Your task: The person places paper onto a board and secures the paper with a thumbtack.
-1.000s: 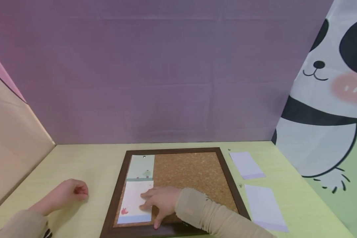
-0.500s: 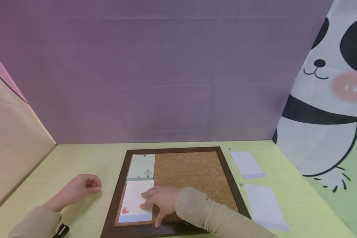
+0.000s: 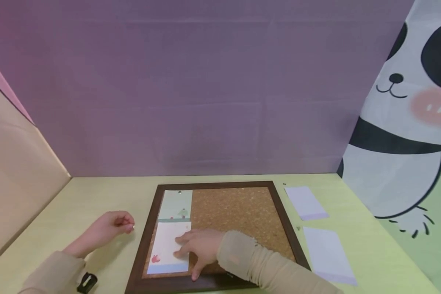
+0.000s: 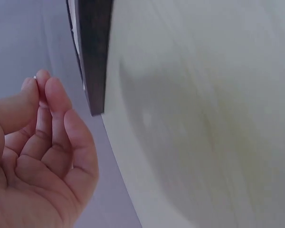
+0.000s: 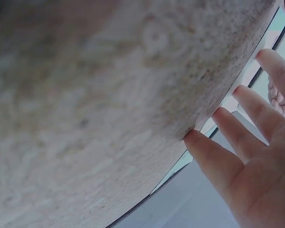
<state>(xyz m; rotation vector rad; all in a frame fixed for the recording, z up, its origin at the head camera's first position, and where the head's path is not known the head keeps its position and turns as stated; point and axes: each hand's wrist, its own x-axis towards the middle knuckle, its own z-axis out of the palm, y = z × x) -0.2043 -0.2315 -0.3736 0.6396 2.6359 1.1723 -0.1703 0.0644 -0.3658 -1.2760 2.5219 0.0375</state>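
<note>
A cork board (image 3: 235, 216) in a dark brown frame lies on the table. My right hand (image 3: 205, 247) lies over its lower left part, spread fingertips resting on a white note sheet (image 3: 163, 255) with a red apple print and a blue bottom band. Above that sheet is a pale green note sheet (image 3: 173, 204) with a thumbtack (image 3: 179, 192) at its top edge. My left hand (image 3: 112, 228) hovers left of the frame, pinching a tiny shiny thumbtack (image 4: 35, 77) between thumb and fingertips; only a bit of it shows.
Right of the board lie two pale purple note sheets, a far sheet (image 3: 306, 203) and a near sheet (image 3: 328, 254). Small tacks lie by them, a far tack (image 3: 284, 184) and a near tack (image 3: 298, 228). A purple cloth wall (image 3: 206, 90) closes off the back.
My left hand has moved right and slightly away from me, toward the board's left frame, still pinching. The right hand has stayed in place on the white note sheet.
</note>
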